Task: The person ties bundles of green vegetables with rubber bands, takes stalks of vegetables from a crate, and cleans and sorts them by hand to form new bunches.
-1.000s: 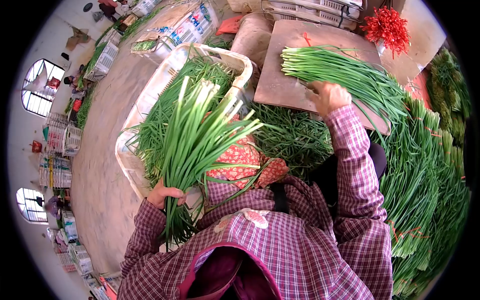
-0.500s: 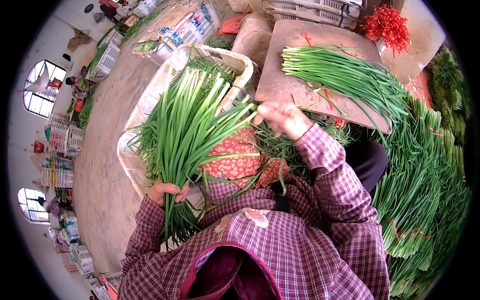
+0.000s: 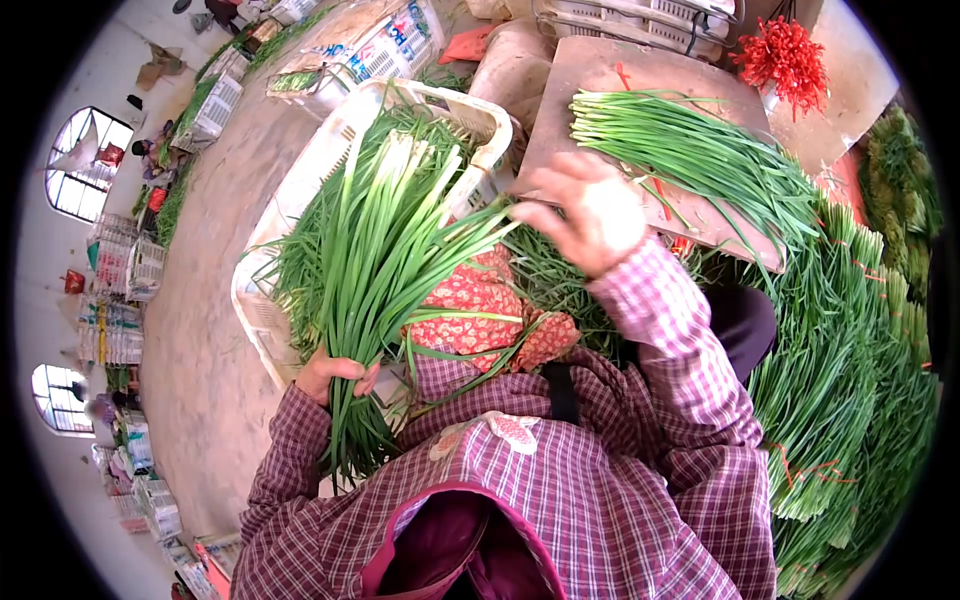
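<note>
My left hand (image 3: 337,378) is wrapped round the lower, leafy part of a loose bunch of garlic chives (image 3: 375,265). Their pale stalk ends fan up and away from me over a white plastic crate (image 3: 268,215). A few stalks lean out to the right. At the ends of these, my right hand (image 3: 590,212) is raised, its fingers smeared by motion; whether they pinch a stalk cannot be made out. Beyond it, a neat bundle of garlic chives (image 3: 690,150) lies on a brown board (image 3: 560,145), a red tie (image 3: 660,198) under it.
Red ties (image 3: 782,62) hang in a bunch at the board's far right corner. Tied chive bundles (image 3: 840,370) are heaped to my right. A red patterned cloth (image 3: 465,305) covers my lap. Crates (image 3: 395,45) stand farther off, along with people at the left wall.
My right hand has risen slightly and its fingers have spread and blurred near the stalk ends. My left hand keeps its hold on the chives. The whole view has shifted slightly.
</note>
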The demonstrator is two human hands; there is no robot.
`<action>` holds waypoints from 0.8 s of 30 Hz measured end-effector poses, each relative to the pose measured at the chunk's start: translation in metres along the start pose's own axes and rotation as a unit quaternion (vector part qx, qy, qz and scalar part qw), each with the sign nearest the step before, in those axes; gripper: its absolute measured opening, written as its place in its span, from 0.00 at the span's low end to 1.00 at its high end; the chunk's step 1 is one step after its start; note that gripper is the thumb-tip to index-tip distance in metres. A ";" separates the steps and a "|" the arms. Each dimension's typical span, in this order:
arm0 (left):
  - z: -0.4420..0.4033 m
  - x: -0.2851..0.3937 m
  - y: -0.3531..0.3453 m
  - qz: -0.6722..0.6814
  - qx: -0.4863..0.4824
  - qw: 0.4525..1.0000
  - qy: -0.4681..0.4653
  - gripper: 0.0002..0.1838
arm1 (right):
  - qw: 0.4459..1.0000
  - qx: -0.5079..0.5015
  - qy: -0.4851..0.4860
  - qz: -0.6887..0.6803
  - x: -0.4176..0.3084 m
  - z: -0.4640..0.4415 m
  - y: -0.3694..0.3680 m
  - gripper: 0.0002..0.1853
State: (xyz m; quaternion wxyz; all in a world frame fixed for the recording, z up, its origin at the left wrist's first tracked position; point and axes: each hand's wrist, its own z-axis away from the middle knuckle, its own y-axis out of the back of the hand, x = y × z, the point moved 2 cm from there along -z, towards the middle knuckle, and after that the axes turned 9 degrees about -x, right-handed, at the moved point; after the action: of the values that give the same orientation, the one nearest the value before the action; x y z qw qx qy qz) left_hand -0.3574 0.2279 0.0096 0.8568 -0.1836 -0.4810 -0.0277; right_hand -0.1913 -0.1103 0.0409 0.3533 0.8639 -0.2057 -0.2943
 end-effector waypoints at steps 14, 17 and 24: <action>-0.002 0.003 -0.007 -0.009 0.006 1.000 -0.004 0.27 | 0.983 0.030 0.022 0.181 0.035 -0.020 0.009 0.03; 0.005 -0.006 0.007 0.012 0.023 1.000 -0.010 0.27 | 0.962 0.001 -0.127 0.243 0.077 0.012 0.055 0.04; -0.003 -0.024 0.030 0.132 -0.062 0.989 -0.028 0.30 | 0.970 -0.144 -0.137 0.140 0.039 0.047 0.046 0.14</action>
State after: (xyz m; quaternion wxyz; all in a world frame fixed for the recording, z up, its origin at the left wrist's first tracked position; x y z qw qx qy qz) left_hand -0.3612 0.2517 -0.0200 0.8263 -0.2992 -0.4734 0.0609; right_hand -0.2000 -0.1865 0.0331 0.4801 0.7180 -0.3264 -0.3840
